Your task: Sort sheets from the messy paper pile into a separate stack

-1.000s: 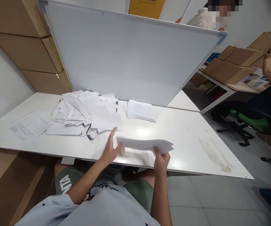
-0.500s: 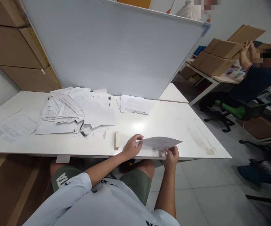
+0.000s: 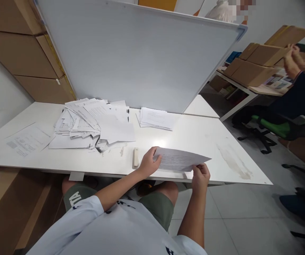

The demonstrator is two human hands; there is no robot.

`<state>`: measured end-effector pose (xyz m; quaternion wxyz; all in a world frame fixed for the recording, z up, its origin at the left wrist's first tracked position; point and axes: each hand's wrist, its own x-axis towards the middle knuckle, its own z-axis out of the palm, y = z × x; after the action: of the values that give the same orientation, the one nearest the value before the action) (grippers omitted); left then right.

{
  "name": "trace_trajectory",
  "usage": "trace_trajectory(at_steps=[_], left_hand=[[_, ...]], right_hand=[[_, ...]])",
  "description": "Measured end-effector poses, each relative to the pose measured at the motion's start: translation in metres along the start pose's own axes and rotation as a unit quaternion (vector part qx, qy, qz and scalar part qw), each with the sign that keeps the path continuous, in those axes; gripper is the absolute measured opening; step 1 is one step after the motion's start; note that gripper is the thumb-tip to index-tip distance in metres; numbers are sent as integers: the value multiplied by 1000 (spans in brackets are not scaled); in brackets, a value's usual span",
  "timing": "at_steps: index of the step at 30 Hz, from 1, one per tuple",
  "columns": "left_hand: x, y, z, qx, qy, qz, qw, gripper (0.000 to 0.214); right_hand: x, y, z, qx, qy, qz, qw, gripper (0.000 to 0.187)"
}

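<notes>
Both my hands hold a thin set of printed sheets [image 3: 180, 159] just above the front edge of the white table [image 3: 200, 138]. My left hand [image 3: 147, 163] pinches its left end. My right hand [image 3: 200, 176] grips its near right corner. A small beige stapler [image 3: 135, 157] lies on the table just left of my left hand. Farther left a loose heap of papers [image 3: 91, 122] is spread out. A neat small stack of papers [image 3: 156, 118] lies behind, against the whiteboard.
A large whiteboard [image 3: 142, 53] stands tilted on the table's far side. A single sheet [image 3: 26, 141] lies at the far left. Cardboard boxes [image 3: 22, 42] are stacked on the left. At the right another person [image 3: 301, 92] sits on a green chair by a table with boxes.
My left hand left the table and took hold of the sheets' left end. The stapler it covered now shows. The sheets tilted so their printed face shows.
</notes>
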<state>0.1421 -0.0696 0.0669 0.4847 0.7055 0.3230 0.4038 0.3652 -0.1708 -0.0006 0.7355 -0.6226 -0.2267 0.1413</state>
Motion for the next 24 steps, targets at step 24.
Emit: trace_trajectory(at_steps=[24], left_hand=[[-86,-42,-102,191,64,-39,979,44]], right_hand=[[-96,-18,-43,-31,-286,308,907,54]])
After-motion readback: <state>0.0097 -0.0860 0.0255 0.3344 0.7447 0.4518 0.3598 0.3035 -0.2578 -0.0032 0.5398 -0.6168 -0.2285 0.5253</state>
